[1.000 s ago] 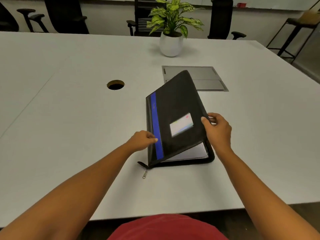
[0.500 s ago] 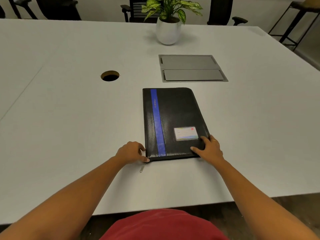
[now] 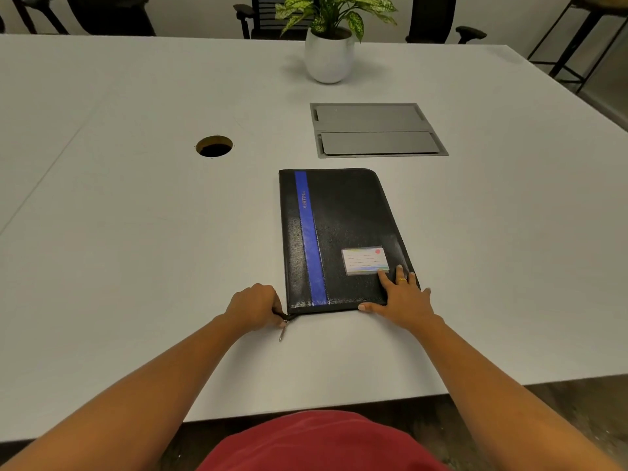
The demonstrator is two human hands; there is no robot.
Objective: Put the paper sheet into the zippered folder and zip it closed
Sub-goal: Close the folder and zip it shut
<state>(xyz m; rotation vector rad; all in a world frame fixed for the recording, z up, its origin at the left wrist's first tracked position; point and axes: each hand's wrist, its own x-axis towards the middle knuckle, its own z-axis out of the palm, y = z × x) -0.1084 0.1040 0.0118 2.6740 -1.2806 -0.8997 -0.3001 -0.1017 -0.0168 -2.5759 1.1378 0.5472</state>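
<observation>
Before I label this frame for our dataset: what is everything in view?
zippered folder: one, black with blue stripe, closed flat on table
zip pull: one, silver, folder's near left corner
table: one, white, underneath
cable hole: one, dark, left beyond folder
hatch: one, grey, beyond folder
potted plant: one, green in white pot, far side
chairs: several, black, behind table
left hand: one, pinches zip pull
right hand: one, flat on folder's near right corner

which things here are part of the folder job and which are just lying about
Job: folder, zipper, left hand at the zipper, right hand flat on the folder.
Just lying about: potted plant, grey hatch, round hole, chairs.
</observation>
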